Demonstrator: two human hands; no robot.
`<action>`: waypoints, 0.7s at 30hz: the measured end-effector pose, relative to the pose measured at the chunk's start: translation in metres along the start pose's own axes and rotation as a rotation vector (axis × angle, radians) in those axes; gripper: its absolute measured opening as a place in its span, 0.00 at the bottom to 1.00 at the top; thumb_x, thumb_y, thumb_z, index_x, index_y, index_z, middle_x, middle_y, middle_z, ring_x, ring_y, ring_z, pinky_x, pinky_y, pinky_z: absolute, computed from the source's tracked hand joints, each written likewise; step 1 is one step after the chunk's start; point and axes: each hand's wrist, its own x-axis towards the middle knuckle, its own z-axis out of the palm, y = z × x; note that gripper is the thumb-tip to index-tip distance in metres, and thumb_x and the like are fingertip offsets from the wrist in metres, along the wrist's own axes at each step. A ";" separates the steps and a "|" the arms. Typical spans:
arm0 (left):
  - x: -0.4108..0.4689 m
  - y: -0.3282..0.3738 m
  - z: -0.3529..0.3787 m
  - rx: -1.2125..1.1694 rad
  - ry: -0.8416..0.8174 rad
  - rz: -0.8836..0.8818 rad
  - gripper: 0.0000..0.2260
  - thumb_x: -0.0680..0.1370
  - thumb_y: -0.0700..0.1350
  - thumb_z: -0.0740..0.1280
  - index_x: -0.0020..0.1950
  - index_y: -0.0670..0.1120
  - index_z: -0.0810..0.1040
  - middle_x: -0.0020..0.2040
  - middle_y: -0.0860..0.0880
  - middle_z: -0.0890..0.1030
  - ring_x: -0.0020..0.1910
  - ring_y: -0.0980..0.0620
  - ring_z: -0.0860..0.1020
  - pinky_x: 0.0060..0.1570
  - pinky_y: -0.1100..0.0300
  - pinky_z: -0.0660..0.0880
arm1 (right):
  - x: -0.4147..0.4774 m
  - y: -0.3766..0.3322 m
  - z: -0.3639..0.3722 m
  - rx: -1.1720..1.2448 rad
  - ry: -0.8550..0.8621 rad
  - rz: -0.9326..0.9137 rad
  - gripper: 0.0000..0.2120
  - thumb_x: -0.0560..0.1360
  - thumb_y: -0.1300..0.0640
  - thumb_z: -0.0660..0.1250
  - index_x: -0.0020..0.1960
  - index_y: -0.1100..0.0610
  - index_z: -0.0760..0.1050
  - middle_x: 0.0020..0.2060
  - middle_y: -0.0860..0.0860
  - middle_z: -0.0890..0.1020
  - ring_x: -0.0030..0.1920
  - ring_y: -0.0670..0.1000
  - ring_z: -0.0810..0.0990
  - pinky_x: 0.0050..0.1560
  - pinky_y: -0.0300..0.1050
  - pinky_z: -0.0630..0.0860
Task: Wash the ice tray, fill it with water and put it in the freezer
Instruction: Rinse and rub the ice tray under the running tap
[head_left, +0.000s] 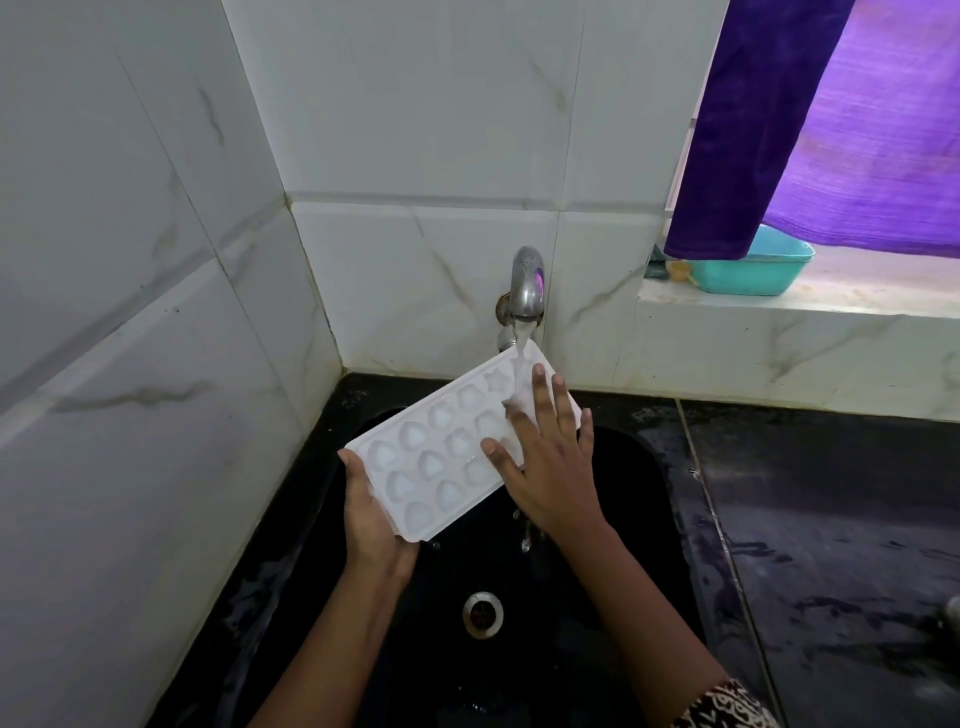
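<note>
A white ice tray (431, 457) with shaped hollows is tilted over the black sink (613, 582), its far end under the running metal tap (526, 283). Water falls on that far end and drips off the tray's lower edge. My left hand (371, 519) grips the tray's near short end from below, thumb on the rim. Flat on the tray's far half lies my right hand (545, 462), fingers spread and straight, in the stream of water.
The sink's drain (483, 613) lies below the tray. A wet black counter (831, 545) runs to the right. White tiled walls (156, 260) close the left and back. On the window ledge stands a teal tub (753, 270) behind a purple curtain (831, 130).
</note>
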 end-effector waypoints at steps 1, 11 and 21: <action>0.000 0.001 -0.001 -0.006 -0.006 0.001 0.34 0.76 0.71 0.51 0.68 0.47 0.74 0.63 0.41 0.80 0.61 0.40 0.79 0.53 0.45 0.78 | 0.001 0.004 -0.001 0.001 -0.026 0.000 0.27 0.76 0.33 0.48 0.67 0.46 0.70 0.76 0.46 0.41 0.74 0.45 0.33 0.72 0.61 0.40; -0.001 -0.002 -0.004 0.031 -0.002 0.003 0.36 0.76 0.71 0.51 0.70 0.47 0.72 0.64 0.41 0.79 0.62 0.40 0.79 0.57 0.44 0.75 | 0.007 0.011 -0.008 -0.022 0.006 -0.002 0.22 0.77 0.36 0.52 0.61 0.45 0.75 0.77 0.49 0.47 0.74 0.47 0.36 0.72 0.62 0.41; 0.000 -0.007 0.001 0.016 0.011 -0.012 0.35 0.75 0.71 0.51 0.69 0.48 0.73 0.64 0.42 0.80 0.62 0.41 0.79 0.55 0.45 0.77 | 0.009 0.012 -0.009 0.017 -0.033 0.049 0.22 0.78 0.36 0.50 0.61 0.45 0.74 0.77 0.49 0.43 0.73 0.44 0.30 0.71 0.58 0.35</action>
